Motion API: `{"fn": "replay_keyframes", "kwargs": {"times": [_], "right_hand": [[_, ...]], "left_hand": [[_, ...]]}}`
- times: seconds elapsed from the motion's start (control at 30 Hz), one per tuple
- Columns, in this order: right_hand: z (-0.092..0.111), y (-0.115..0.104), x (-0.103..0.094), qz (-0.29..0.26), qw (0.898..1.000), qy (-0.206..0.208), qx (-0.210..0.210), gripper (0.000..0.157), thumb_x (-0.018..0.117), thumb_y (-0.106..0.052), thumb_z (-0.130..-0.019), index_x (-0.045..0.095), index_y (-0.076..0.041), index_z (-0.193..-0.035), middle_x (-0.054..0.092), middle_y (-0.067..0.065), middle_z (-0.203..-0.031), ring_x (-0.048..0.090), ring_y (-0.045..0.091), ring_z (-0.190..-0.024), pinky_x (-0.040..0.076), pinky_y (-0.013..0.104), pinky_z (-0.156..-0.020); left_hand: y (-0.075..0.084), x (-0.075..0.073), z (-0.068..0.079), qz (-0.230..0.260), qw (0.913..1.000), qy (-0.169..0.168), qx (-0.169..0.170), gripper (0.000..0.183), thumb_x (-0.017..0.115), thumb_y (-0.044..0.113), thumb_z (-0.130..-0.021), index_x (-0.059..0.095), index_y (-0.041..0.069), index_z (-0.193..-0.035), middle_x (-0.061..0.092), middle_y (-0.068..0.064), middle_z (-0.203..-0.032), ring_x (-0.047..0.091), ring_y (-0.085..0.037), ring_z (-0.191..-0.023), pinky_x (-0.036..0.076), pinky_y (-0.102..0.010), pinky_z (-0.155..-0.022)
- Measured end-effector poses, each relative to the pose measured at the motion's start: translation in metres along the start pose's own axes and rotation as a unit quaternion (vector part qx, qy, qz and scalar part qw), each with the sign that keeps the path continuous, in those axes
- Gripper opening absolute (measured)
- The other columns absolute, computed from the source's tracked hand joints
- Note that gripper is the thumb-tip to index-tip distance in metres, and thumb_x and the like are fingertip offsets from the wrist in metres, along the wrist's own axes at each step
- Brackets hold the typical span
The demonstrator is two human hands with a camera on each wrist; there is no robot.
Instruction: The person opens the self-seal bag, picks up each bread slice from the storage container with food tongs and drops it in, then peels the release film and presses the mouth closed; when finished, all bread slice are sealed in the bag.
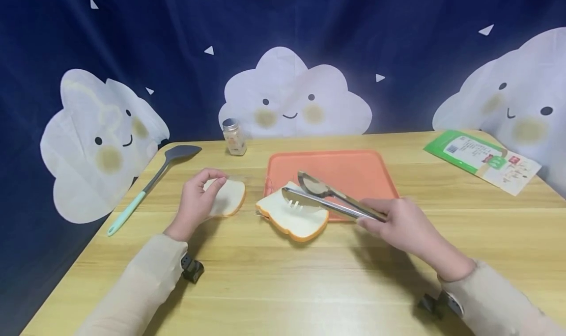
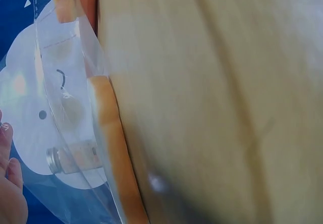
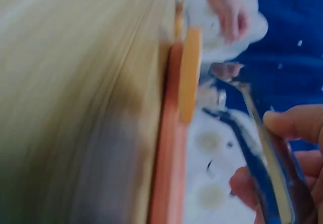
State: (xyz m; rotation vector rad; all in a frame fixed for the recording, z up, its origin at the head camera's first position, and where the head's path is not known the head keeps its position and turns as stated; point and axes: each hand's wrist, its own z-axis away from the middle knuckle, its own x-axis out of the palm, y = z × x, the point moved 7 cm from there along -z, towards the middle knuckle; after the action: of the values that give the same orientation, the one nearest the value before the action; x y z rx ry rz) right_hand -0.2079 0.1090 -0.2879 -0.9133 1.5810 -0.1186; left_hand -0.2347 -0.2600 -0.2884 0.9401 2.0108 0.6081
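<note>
My left hand (image 1: 201, 198) pinches the upper edge of a clear plastic bag (image 2: 75, 108) with thumb and fingertips. Inside the bag, a bread slice (image 1: 232, 197) with an orange-brown crust lies flat on the table. My right hand (image 1: 400, 223) grips a pair of metal tongs (image 1: 345, 203). Their two ends stand apart over a second bread slice (image 1: 287, 218), which overlaps the front left corner of an orange tray (image 1: 353, 166). In the right wrist view the tong ends (image 3: 227, 72) show beside this slice (image 3: 191, 75), with a gap between them.
A spatula (image 1: 152, 183) with a mint handle lies along the left table edge. A small shaker jar (image 1: 234, 138) stands at the back, left of the tray. At the back right lies a green and white packet (image 1: 482, 159). A dark blue cloud-print curtain (image 1: 190, 26) hangs behind the table.
</note>
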Motion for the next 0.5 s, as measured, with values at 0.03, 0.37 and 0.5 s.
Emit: {"fn": "replay_keyframes", "kwargs": {"times": [0.03,0.37,0.5], "right_hand": [[-0.002,0.006,0.000,-0.012,1.000,-0.005,0.010,0.039,0.072,-0.022,-0.080,0.066,-0.003,-0.113,0.052,-0.004,-0.054,0.032,0.000,-0.042,0.032,0.022,-0.038],[-0.013,0.041,0.001,-0.033,0.998,-0.025,0.055,0.036,0.072,-0.020,-0.078,0.068,-0.001,-0.108,0.069,0.004,-0.077,0.046,0.013,-0.062,0.038,0.025,-0.051],[-0.014,0.046,0.004,-0.053,0.995,-0.047,0.071,0.037,0.071,-0.022,-0.079,0.067,0.001,-0.109,0.071,0.009,-0.083,0.051,0.013,-0.065,0.042,0.025,-0.055]], "left_hand": [[0.000,0.000,-0.001,0.001,1.0000,-0.001,0.001,0.009,0.062,0.009,-0.088,0.067,0.001,-0.089,0.068,-0.012,-0.090,0.054,0.002,-0.090,0.038,-0.034,-0.095],[-0.001,0.001,-0.001,-0.008,0.9999,-0.010,-0.007,0.011,0.061,0.010,-0.089,0.067,0.001,-0.090,0.068,-0.013,-0.093,0.055,-0.005,-0.093,0.040,-0.038,-0.093],[0.001,0.000,-0.001,-0.013,0.9999,-0.005,0.000,0.009,0.062,0.009,-0.089,0.067,0.002,-0.089,0.068,-0.012,-0.091,0.055,-0.002,-0.091,0.039,-0.037,-0.093]]}}
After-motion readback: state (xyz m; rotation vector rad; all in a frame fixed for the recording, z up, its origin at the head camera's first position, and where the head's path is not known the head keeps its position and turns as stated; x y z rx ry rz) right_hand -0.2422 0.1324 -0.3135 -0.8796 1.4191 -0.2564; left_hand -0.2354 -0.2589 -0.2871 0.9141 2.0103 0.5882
